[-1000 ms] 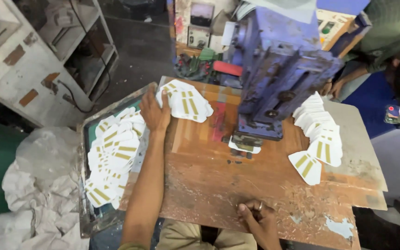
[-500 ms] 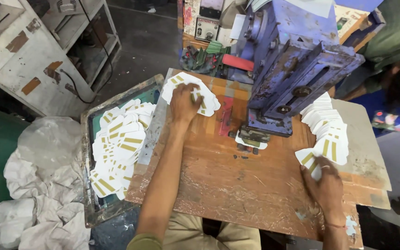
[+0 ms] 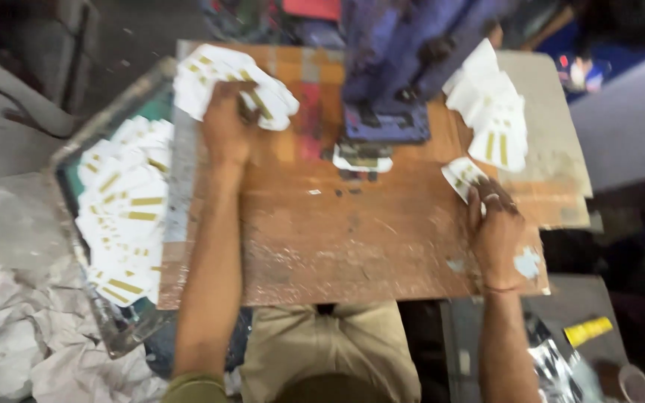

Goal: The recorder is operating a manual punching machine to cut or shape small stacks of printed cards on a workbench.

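Note:
My left hand (image 3: 227, 125) rests on a heap of white cards with gold stripes (image 3: 222, 78) at the far left of the worn wooden table (image 3: 337, 231), fingers curled into the pile. At the right edge of the table my right hand (image 3: 496, 227) pinches a single white card (image 3: 463, 175). Just beyond it lies another fan of white cards (image 3: 494, 119). Between the two hands stands a blue-purple press machine (image 3: 393, 67), with a white piece (image 3: 363, 161) lying under its foot.
A metal tray (image 3: 91, 142) filled with more striped cards (image 3: 125, 216) sits left of the table. Crumpled white sheeting (image 3: 16, 328) lies on the floor at lower left. A grey board (image 3: 546, 89) extends the table on the right; clutter sits behind the machine.
The camera has dropped closer over the table. My right hand came from the front edge up to the right-hand cards and took hold of one. My left hand moved onto the far-left heap.

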